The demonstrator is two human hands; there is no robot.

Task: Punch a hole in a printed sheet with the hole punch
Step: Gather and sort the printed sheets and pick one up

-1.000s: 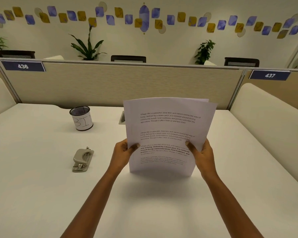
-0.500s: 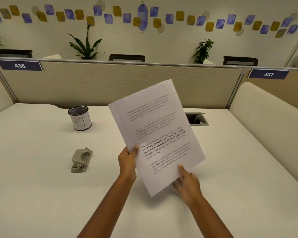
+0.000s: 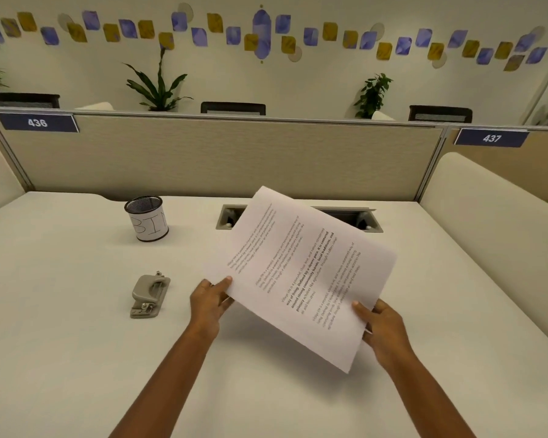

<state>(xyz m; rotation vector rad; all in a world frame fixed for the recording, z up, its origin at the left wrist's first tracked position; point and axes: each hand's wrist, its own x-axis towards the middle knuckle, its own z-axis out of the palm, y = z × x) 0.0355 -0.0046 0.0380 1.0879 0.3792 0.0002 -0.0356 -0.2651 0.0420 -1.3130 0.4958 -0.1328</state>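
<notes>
**Head view: sheet (image 3: 298, 273) in both hands, hole punch (image 3: 149, 295) untouched**

Lower centre, the left hand (image 3: 208, 306) pinches the sheet's left corner and the right hand (image 3: 383, 330) grips its lower edge, holding it tilted above the table (image 3: 60, 343). The hole punch lies left of centre. Best to feed one edge in squarely and flat. A cup (image 3: 147, 222) stands beyond.

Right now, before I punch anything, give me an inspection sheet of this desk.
Surface: white desk, cable tray recessed at the back.
Job's things: printed sheet held above the desk, turned sideways; hole punch lies left of it, untouched.
Clutter: mesh cup labelled BIN behind the hole punch.
Hands: left hand pinches the sheet's left corner; right hand pinches its near edge.
Cables: nothing seen.
Surroundings: beige partition, plate 436, plate 437, plants beyond.
</notes>
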